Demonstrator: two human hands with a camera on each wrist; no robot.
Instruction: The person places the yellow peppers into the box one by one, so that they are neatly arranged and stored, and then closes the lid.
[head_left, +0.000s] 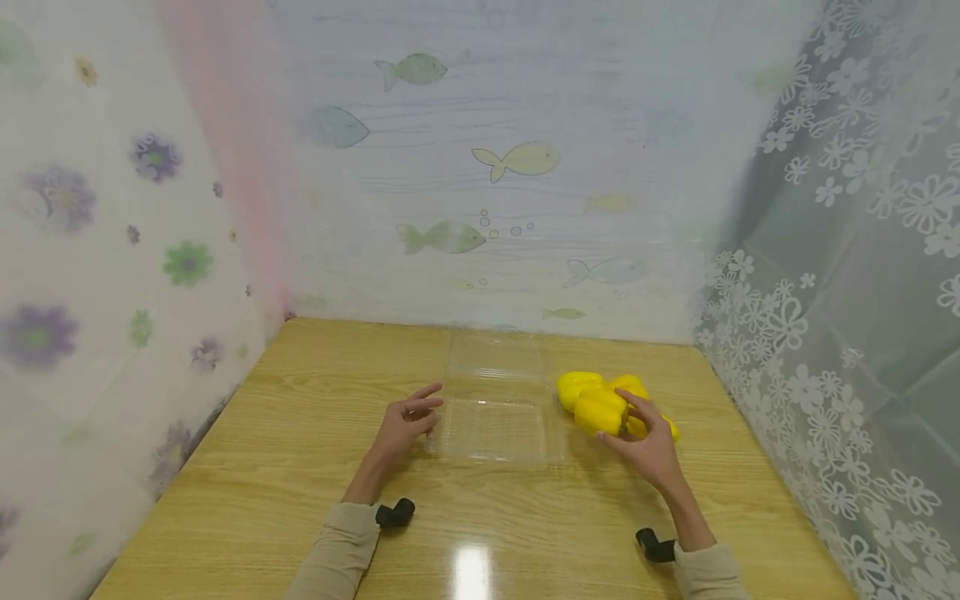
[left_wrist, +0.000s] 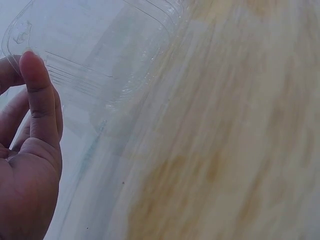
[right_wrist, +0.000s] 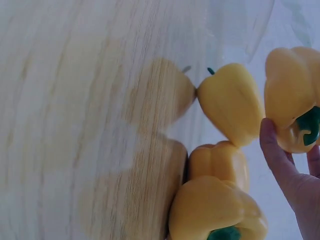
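My right hand (head_left: pixel 651 446) grips a yellow bell pepper (head_left: pixel 600 412) between thumb and fingers. In the right wrist view this bell pepper (right_wrist: pixel 292 85) appears raised, its green stem toward the palm. Three more yellow bell peppers lie by it, one at the left (head_left: pixel 576 387) and others (right_wrist: pixel 217 207) partly behind the hand in the head view. A clear plastic container (head_left: pixel 495 458) stands in the middle with its lid (head_left: pixel 497 352) folded back. At its left side is my left hand (head_left: pixel 405 429), fingers extended and apart; its thumb (left_wrist: pixel 37 75) overlaps the rim in the left wrist view.
The wooden table (head_left: pixel 300 408) carries all of this. Behind it hangs a curtain with drawn fish (head_left: pixel 517 158). Flowered sheets close off the left (head_left: pixel 135 275) and right (head_left: pixel 862 333) sides. A black wrist mount (head_left: pixel 395 513) sits at the left cuff, another (head_left: pixel 655 546) at the right.
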